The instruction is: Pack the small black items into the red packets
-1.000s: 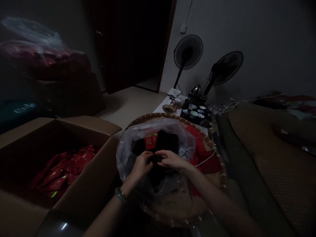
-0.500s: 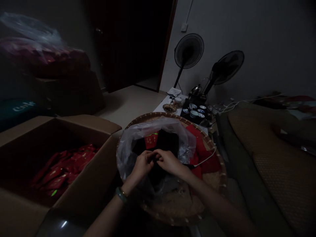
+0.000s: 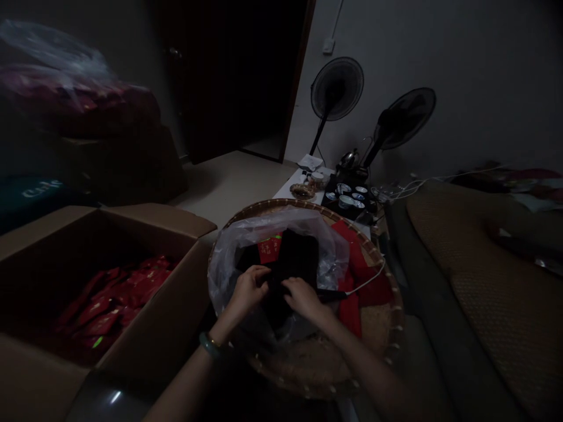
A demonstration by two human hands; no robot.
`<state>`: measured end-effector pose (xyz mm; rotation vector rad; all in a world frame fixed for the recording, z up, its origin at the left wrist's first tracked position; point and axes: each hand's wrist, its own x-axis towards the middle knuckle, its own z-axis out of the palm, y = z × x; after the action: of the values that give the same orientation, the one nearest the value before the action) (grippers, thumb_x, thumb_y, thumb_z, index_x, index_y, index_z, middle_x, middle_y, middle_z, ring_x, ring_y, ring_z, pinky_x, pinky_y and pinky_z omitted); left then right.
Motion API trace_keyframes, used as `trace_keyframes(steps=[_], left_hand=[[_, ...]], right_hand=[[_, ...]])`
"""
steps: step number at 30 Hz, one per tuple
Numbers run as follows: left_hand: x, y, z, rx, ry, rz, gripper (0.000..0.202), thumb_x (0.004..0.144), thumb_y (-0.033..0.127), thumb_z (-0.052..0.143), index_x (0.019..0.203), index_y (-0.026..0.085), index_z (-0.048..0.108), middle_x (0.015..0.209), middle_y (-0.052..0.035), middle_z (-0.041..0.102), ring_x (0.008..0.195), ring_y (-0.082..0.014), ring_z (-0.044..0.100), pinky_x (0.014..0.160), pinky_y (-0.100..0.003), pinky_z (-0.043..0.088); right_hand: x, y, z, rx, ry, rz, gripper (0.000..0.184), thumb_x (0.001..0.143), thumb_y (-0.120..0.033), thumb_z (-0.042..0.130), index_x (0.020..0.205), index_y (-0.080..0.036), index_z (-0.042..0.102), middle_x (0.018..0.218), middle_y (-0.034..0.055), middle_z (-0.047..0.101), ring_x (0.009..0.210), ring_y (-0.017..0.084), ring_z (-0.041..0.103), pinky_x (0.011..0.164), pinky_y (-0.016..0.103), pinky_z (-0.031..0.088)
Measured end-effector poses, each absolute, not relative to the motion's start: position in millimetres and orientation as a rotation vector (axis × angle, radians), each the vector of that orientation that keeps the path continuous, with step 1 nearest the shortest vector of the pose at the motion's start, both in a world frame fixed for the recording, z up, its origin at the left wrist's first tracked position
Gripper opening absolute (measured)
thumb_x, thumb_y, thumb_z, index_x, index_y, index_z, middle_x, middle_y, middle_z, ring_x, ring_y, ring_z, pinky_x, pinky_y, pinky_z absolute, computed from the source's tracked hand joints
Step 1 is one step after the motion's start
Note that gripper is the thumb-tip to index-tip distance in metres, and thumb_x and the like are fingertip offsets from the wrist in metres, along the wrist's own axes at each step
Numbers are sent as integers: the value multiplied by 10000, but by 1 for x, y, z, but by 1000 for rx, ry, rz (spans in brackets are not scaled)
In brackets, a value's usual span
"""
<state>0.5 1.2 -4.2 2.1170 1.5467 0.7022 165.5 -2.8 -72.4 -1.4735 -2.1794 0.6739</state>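
Both hands are over a clear plastic bag [image 3: 220, 258] spread inside a round woven basket [image 3: 316, 378]. Black, cloth-like pieces [image 3: 299, 252] lie in the bag, and a red packet with gold characters [image 3: 269, 249] shows at their far side. My left hand [image 3: 248, 289], with a green bangle at the wrist, has its fingers curled at the near left of the black pieces. My right hand [image 3: 303, 296] is bent over them a little to the right. What the fingertips grip is lost in the dark. A black handle with a white cord [image 3: 332, 295] lies by my right hand.
Red cloth [image 3: 372, 284] lies along the basket's right side. To the left, an open cardboard box [image 3: 145, 328] holds many red packets [image 3: 114, 299]. Beyond are a black tray [image 3: 329, 205] with cups and two standing fans [image 3: 337, 88]. A woven mat [image 3: 479, 293] is on the right.
My hands were together at the fingertips and have drawn apart. The left went slightly left, and the right moved down a little. More of the black handle shows.
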Motion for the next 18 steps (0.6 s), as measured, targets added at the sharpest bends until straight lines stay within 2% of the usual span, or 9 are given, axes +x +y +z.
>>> trace_keyframes(steps=[5,8,12,15,18], left_hand=[[-1,2,-6,2106,1535,721,360,642,45,513,948,159,664,975,-45,635,736,-120,594,675,-228,478],[-2,2,-5,2108,1541,688,384,624,30,508,952,156,663,962,-45,638,737,-123,593,669,-230,478],[-3,2,-3,2103,1547,684,374,631,31,508,952,146,660,977,-51,632,751,-128,595,686,-241,477],[-3,2,-3,2093,1530,700,360,639,36,516,952,143,658,971,-53,631,777,-135,601,707,-245,480],[-3,2,-4,2097,1523,702,352,646,36,521,952,139,660,971,-60,630,827,-149,602,734,-251,480]], right_hand=[[140,-4,-94,-1505,-2278,574,320,765,-41,430,1010,-150,604,1010,142,597,957,236,522,799,321,415],[132,4,-98,-1521,-2255,592,311,797,-36,377,944,-140,630,970,163,612,913,239,553,747,312,429],[133,12,-98,-1505,-2225,620,241,773,-57,439,870,-123,650,902,168,630,865,245,587,712,309,434],[141,14,-97,-1499,-2170,648,177,732,-93,515,828,-124,660,871,151,639,821,238,602,680,300,438],[154,15,-91,-1473,-2060,694,162,711,-129,553,828,-152,663,815,83,653,741,181,605,651,257,438]])
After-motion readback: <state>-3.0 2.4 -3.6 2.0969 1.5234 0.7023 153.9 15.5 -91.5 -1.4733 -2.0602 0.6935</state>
